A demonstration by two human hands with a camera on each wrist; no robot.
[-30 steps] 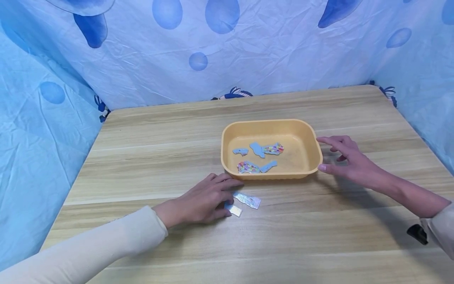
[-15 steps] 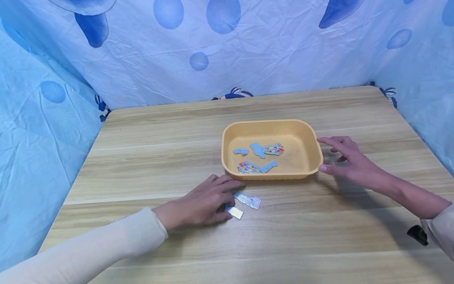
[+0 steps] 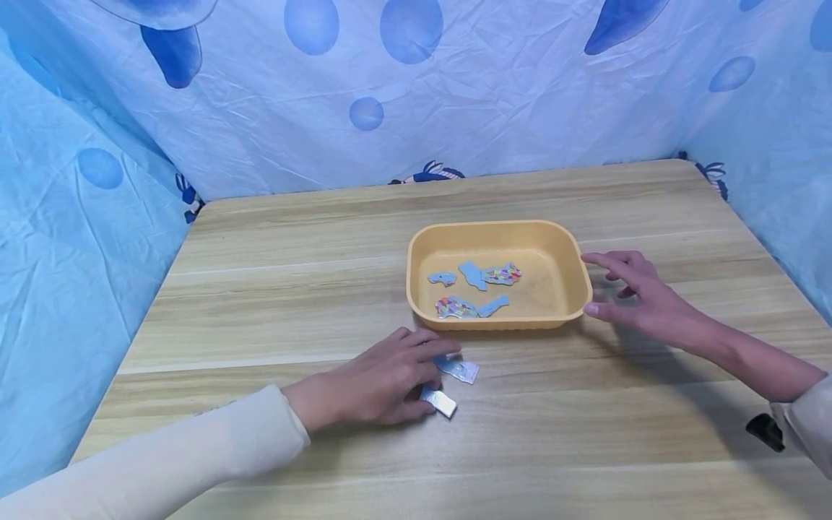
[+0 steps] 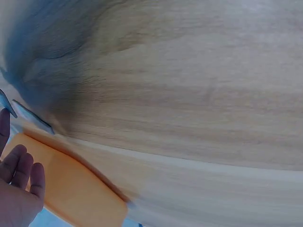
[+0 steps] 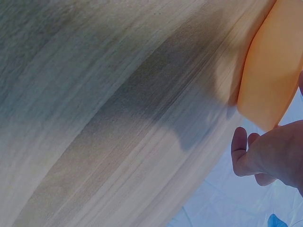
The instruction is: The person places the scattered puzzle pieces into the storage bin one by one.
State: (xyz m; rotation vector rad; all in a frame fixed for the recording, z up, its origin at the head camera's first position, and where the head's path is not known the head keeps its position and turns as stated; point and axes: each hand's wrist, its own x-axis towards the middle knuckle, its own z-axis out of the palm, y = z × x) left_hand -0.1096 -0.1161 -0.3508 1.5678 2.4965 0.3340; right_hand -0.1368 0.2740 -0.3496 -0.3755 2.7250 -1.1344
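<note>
In the head view my left hand (image 3: 390, 375) is in front of the tray, its thumb and a finger pinching a small shiny puzzle piece (image 3: 444, 404) by its left end. Just behind that piece, a second pale puzzle piece (image 3: 464, 371) lies on the table, partly covered by my fingers. The left wrist view shows a flat piece (image 4: 7, 105) at a fingertip and the other piece (image 4: 33, 116) beside it. At the tray's right end, my right hand (image 3: 633, 289) touches the rim of the yellow tray (image 3: 497, 323) with thumb and index fingertips; its other fingers bend loosely.
Inside the tray lie several puzzle pieces, some plain blue like one piece (image 3: 472, 275), others with a colourful pattern like another piece (image 3: 455, 307). The wooden table (image 3: 279, 282) ends at a blue patterned cloth (image 3: 260, 130) behind and at the sides.
My left hand has shifted slightly right and toward me, bringing the pinched puzzle piece away from the other one and turning it. My right hand and the tray stay in place.
</note>
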